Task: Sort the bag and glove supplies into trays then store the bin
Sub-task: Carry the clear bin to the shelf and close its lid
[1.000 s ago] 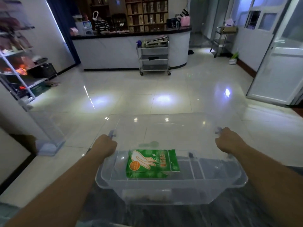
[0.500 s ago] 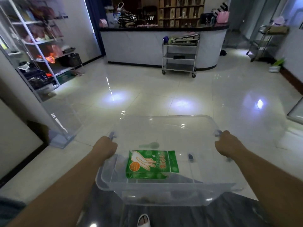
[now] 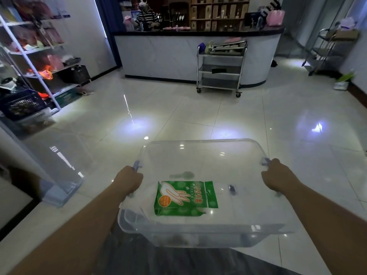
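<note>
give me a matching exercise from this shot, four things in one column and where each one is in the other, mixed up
Things
1. green glove pack
2. steel cart
3. left hand
4. black crate

Places
A. on the floor by the shelving, far left
B. gripping the left side of the clear bin
C. lying inside the clear bin
D. in front of the white counter

Pairs: 1-C, 2-D, 3-B, 4-A

The shiny tiled floor (image 3: 178, 116) has a metal cart (image 3: 220, 70) on wheels standing on it by the white counter (image 3: 168, 56). Another cart (image 3: 327, 50) stands far right. Shelves (image 3: 39, 62) stand left.
</note>
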`<state>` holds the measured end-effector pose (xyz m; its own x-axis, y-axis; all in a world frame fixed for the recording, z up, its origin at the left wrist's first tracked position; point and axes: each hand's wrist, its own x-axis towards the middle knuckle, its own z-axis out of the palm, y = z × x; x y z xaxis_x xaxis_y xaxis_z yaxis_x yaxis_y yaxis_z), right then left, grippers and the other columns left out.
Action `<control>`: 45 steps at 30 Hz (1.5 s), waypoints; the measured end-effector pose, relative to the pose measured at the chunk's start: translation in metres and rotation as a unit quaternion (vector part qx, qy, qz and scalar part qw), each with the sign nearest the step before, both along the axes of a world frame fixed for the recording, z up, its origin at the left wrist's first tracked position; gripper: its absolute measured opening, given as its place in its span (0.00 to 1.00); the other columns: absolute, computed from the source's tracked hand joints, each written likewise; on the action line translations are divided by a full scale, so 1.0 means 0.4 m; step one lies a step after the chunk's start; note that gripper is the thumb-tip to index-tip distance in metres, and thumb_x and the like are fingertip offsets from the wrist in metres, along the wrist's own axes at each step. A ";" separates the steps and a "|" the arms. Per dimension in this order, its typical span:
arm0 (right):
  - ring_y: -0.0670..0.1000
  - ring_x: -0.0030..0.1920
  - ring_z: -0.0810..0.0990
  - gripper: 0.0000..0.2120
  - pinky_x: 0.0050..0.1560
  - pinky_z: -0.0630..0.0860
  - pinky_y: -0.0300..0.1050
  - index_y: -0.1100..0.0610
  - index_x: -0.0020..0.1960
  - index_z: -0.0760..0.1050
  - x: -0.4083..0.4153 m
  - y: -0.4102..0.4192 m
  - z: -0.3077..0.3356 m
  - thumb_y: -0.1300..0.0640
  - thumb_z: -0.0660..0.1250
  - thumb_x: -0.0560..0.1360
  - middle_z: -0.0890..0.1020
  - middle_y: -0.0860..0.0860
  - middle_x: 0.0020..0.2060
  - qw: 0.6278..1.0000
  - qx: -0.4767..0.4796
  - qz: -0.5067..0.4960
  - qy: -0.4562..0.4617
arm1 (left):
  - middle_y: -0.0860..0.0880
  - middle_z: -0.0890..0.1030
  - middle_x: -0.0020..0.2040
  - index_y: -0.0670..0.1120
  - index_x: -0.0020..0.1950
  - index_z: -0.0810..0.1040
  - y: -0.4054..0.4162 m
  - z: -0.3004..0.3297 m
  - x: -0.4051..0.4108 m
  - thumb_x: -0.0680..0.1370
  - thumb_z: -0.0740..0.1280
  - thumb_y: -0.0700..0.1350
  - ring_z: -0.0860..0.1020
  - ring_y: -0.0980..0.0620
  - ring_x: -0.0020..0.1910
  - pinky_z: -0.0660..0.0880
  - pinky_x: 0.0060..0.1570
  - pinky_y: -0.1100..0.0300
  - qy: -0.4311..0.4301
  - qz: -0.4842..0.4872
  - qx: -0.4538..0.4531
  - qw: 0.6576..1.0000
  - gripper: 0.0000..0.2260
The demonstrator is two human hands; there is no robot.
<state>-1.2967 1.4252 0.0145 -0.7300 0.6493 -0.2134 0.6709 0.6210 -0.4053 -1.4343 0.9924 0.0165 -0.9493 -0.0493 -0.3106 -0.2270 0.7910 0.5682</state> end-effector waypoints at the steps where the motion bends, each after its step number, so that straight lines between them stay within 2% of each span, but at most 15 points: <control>1: 0.55 0.36 0.75 0.11 0.28 0.69 0.43 0.59 0.60 0.65 -0.050 0.010 0.001 0.59 0.59 0.79 0.75 0.56 0.44 1.000 0.001 0.000 0.003 | 0.41 0.80 0.48 0.35 0.62 0.76 0.009 0.004 -0.050 0.78 0.65 0.42 0.78 0.45 0.41 0.73 0.36 0.57 0.001 0.009 0.002 1.000 0.15; 3: 0.53 0.36 0.74 0.14 0.29 0.67 0.43 0.61 0.63 0.65 -0.149 0.031 0.005 0.59 0.60 0.79 0.76 0.58 0.49 1.000 0.003 0.007 0.011 | 0.40 0.80 0.51 0.35 0.61 0.75 0.032 0.009 -0.142 0.78 0.65 0.42 0.78 0.44 0.44 0.73 0.39 0.56 0.002 0.018 0.005 1.000 0.15; 6: 0.53 0.35 0.73 0.15 0.28 0.66 0.43 0.62 0.65 0.66 -0.309 0.069 -0.003 0.59 0.60 0.80 0.75 0.57 0.48 1.000 0.004 0.015 0.012 | 0.39 0.80 0.51 0.35 0.60 0.75 0.072 0.007 -0.281 0.78 0.65 0.42 0.79 0.41 0.47 0.75 0.44 0.55 0.000 0.030 0.008 1.000 0.14; 11: 0.53 0.34 0.75 0.13 0.28 0.68 0.44 0.61 0.62 0.66 -0.615 0.160 -0.028 0.60 0.60 0.78 0.75 0.57 0.46 0.999 0.003 0.044 0.009 | 0.42 0.78 0.47 0.35 0.60 0.75 0.147 -0.012 -0.521 0.78 0.64 0.42 0.77 0.46 0.40 0.72 0.34 0.57 -0.001 0.065 0.004 0.998 0.14; 17: 0.58 0.34 0.81 0.11 0.31 0.79 0.47 0.58 0.59 0.66 -1.013 0.258 -0.014 0.57 0.59 0.78 0.75 0.54 0.41 0.994 0.004 0.108 0.002 | 0.42 0.77 0.52 0.36 0.66 0.73 0.235 -0.011 -0.769 0.80 0.64 0.44 0.75 0.49 0.39 0.72 0.31 0.58 -0.009 0.131 -0.012 0.991 0.18; 19: 0.56 0.32 0.81 0.11 0.28 0.77 0.45 0.55 0.59 0.68 -1.146 0.275 0.006 0.59 0.58 0.77 0.75 0.51 0.43 0.989 0.005 0.149 0.006 | 0.40 0.78 0.57 0.38 0.69 0.72 0.252 -0.008 -0.841 0.80 0.64 0.44 0.77 0.44 0.44 0.76 0.37 0.56 -0.002 0.142 -0.018 0.990 0.19; 21: 0.57 0.30 0.82 0.12 0.25 0.78 0.47 0.52 0.59 0.70 -1.259 0.276 0.028 0.62 0.58 0.77 0.75 0.50 0.44 0.984 0.007 0.178 0.003 | 0.40 0.78 0.58 0.40 0.73 0.71 0.261 -0.003 -0.905 0.80 0.63 0.44 0.79 0.40 0.50 0.76 0.37 0.56 0.002 0.148 -0.027 0.989 0.21; 23: 0.58 0.30 0.82 0.11 0.26 0.81 0.49 0.55 0.58 0.69 -1.357 0.267 0.047 0.63 0.58 0.76 0.75 0.51 0.43 0.982 -0.002 0.187 0.007 | 0.39 0.78 0.56 0.41 0.74 0.71 0.260 0.001 -0.969 0.80 0.62 0.43 0.80 0.39 0.49 0.78 0.34 0.55 0.009 0.163 -0.026 0.986 0.22; 26: 0.57 0.31 0.80 0.10 0.29 0.82 0.50 0.54 0.56 0.67 -1.496 0.243 0.059 0.64 0.58 0.77 0.73 0.51 0.43 0.976 0.003 0.216 0.003 | 0.38 0.78 0.55 0.41 0.74 0.71 0.245 0.008 -1.081 0.80 0.62 0.42 0.81 0.37 0.49 0.81 0.39 0.51 0.018 0.173 -0.034 0.984 0.22; 30: 0.55 0.31 0.78 0.14 0.30 0.83 0.54 0.54 0.61 0.69 -1.684 0.204 0.044 0.64 0.58 0.77 0.73 0.53 0.48 0.971 0.013 0.238 0.013 | 0.40 0.77 0.52 0.38 0.71 0.72 0.206 -0.002 -1.251 0.80 0.62 0.42 0.79 0.40 0.47 0.78 0.35 0.53 0.012 0.188 -0.044 0.981 0.19; 32: 0.56 0.30 0.80 0.15 0.29 0.82 0.51 0.55 0.63 0.69 -1.776 0.184 0.031 0.62 0.59 0.77 0.75 0.54 0.51 0.973 0.010 0.231 0.007 | 0.40 0.76 0.51 0.37 0.68 0.72 0.180 -0.014 -1.338 0.80 0.62 0.42 0.79 0.40 0.47 0.76 0.35 0.54 0.005 0.195 -0.041 0.980 0.17; 35: 0.59 0.27 0.82 0.12 0.26 0.80 0.47 0.54 0.59 0.68 -1.929 0.143 0.015 0.61 0.58 0.76 0.74 0.51 0.46 0.977 -0.013 0.215 -0.002 | 0.44 0.76 0.46 0.37 0.64 0.73 0.125 -0.040 -1.489 0.80 0.64 0.43 0.78 0.43 0.42 0.75 0.33 0.57 -0.012 0.226 -0.015 0.974 0.15; 38: 0.58 0.26 0.82 0.10 0.25 0.77 0.44 0.53 0.57 0.66 -2.094 0.087 0.019 0.61 0.58 0.77 0.74 0.50 0.47 0.978 -0.013 0.209 -0.005 | 0.44 0.76 0.46 0.39 0.62 0.74 0.068 -0.053 -1.661 0.79 0.64 0.44 0.80 0.42 0.42 0.75 0.32 0.58 -0.026 0.240 0.010 0.970 0.14; 41: 0.58 0.27 0.82 0.12 0.24 0.76 0.43 0.55 0.61 0.66 -2.252 0.041 0.025 0.61 0.59 0.77 0.76 0.54 0.50 0.981 -0.009 0.191 -0.007 | 0.44 0.76 0.46 0.41 0.62 0.72 0.020 -0.046 -1.826 0.79 0.64 0.43 0.80 0.42 0.41 0.74 0.30 0.58 -0.026 0.234 0.020 0.972 0.13; 45: 0.58 0.33 0.81 0.18 0.22 0.74 0.42 0.57 0.66 0.65 -2.434 -0.014 0.030 0.60 0.59 0.77 0.75 0.54 0.50 0.982 -0.013 0.189 0.003 | 0.45 0.76 0.45 0.41 0.59 0.71 -0.035 -0.035 -2.017 0.79 0.64 0.43 0.79 0.42 0.41 0.75 0.34 0.56 -0.010 0.231 0.022 0.973 0.11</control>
<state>-2.2704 1.4194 0.0265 -0.9186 0.3269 -0.2220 0.3931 0.8140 -0.4276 -2.2412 0.9784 0.0023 -0.8227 -0.4547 -0.3411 -0.5639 0.5774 0.5905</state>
